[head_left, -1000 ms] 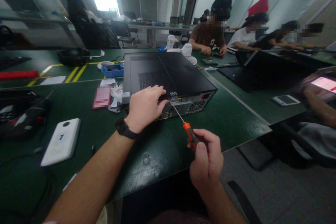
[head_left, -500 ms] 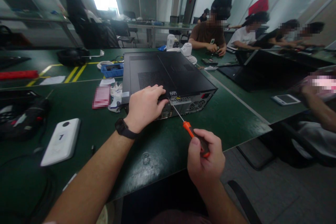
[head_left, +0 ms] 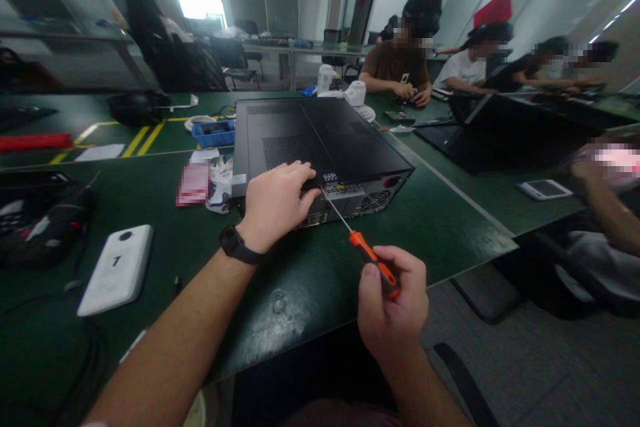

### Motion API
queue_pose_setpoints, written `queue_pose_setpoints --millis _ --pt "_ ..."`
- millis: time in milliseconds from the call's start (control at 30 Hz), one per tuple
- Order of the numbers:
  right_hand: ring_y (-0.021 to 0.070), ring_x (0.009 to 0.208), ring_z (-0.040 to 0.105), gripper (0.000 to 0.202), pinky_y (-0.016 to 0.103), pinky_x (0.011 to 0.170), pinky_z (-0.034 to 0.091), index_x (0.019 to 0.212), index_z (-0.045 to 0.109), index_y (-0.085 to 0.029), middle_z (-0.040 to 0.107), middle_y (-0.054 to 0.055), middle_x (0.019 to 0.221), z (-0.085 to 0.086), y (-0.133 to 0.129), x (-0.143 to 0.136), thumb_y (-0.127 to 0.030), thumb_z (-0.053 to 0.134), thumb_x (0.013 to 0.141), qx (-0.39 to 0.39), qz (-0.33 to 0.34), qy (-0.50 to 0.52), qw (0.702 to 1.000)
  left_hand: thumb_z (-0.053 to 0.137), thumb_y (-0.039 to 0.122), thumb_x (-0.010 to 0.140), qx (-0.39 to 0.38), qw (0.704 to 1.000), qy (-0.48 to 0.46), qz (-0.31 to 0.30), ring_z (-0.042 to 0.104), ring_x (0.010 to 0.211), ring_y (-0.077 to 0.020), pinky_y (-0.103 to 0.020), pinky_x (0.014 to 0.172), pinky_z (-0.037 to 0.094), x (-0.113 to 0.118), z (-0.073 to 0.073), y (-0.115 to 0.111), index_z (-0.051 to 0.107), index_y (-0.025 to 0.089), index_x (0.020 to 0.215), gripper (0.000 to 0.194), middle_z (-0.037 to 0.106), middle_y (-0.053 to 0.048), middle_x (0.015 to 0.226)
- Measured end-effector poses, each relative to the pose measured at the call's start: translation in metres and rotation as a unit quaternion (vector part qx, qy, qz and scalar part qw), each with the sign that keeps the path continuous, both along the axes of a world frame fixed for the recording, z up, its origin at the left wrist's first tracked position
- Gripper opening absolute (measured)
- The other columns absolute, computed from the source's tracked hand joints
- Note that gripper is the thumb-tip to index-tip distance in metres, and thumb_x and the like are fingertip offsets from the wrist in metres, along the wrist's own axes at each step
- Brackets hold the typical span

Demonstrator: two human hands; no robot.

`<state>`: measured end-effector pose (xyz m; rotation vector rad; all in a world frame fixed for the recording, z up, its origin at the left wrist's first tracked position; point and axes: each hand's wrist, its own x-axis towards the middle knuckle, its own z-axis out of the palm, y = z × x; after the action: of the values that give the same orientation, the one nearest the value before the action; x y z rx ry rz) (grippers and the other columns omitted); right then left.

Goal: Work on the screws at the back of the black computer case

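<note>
A black desktop computer case (head_left: 345, 130) lies flat on the green table, its rear panel with the fan grille (head_left: 376, 199) towards me. My left hand (head_left: 279, 200) grips its rear top edge, fingers over the top and thumb low by the back panel. In my right hand (head_left: 393, 303) is a screwdriver (head_left: 370, 253) with an orange and black handle, held between thumb and curled fingers. The shaft slants up and left to the rear panel, its tip beside my left thumb. Whatever the tip touches is too small to make out.
Left of the case are a blue tray (head_left: 214, 133), a glove (head_left: 220, 183) and a white power bank (head_left: 117, 270). A black bag (head_left: 43, 220) sits farther left. White devices (head_left: 340, 87) stand behind the case. At right lies a phone (head_left: 544, 189); several people work around the tables.
The screwdriver handle has turned a little in my right hand, showing more of its orange side. My left hand and the computer case have stayed put.
</note>
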<state>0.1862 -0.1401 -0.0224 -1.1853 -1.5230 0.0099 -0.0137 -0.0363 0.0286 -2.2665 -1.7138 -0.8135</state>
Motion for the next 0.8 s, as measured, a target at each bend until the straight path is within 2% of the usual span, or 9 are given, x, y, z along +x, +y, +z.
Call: queue_pose_setpoints --millis 200,333,500,800 --pt "0.0157 0.063 0.072 0.018 0.027 0.059 0.057 0.113 0.067 -0.023 0.074 0.001 0.082 -0.009 0.001 0.001 -0.031 0.061 0.099 -0.019 -0.019 0.026 0.999 0.069 0.036 0.095 -0.001 1.000 0.002 0.009 0.072 0.119 -0.0270 -0.039 0.093 0.058 0.000 -0.002 0.001 0.075 0.025 0.116 0.024 0.077 -0.006 0.129" --pt "0.0159 0.067 0.072 0.021 0.028 0.061 0.058 0.118 0.065 -0.022 0.075 0.003 0.087 -0.011 0.001 0.002 -0.032 0.059 0.100 -0.047 0.003 0.043 0.998 0.069 0.035 0.095 -0.003 1.000 0.000 0.006 0.071 0.121 -0.0272 -0.040 0.095 0.058 0.000 -0.002 0.002 0.075 0.025 0.116 0.025 0.077 -0.006 0.131" --pt "0.0169 0.072 0.072 0.027 0.030 0.061 0.058 0.124 0.062 -0.021 0.074 0.006 0.098 -0.012 -0.001 0.002 -0.030 0.060 0.098 -0.039 0.025 0.044 0.998 0.069 0.035 0.095 -0.008 1.000 -0.004 0.006 0.070 0.124 -0.0275 -0.041 0.098 0.058 0.000 -0.001 0.001 0.075 0.025 0.117 0.025 0.076 -0.007 0.133" --pt "0.0171 0.077 0.072 0.024 0.031 0.068 0.059 0.119 0.061 -0.022 0.072 0.004 0.096 -0.004 0.000 0.001 -0.021 0.059 0.095 -0.010 0.031 0.020 0.999 0.069 0.034 0.095 -0.005 1.000 -0.010 0.001 0.070 0.125 -0.0281 -0.043 0.100 0.058 0.001 0.000 0.000 0.075 0.023 0.117 0.025 0.075 -0.007 0.134"
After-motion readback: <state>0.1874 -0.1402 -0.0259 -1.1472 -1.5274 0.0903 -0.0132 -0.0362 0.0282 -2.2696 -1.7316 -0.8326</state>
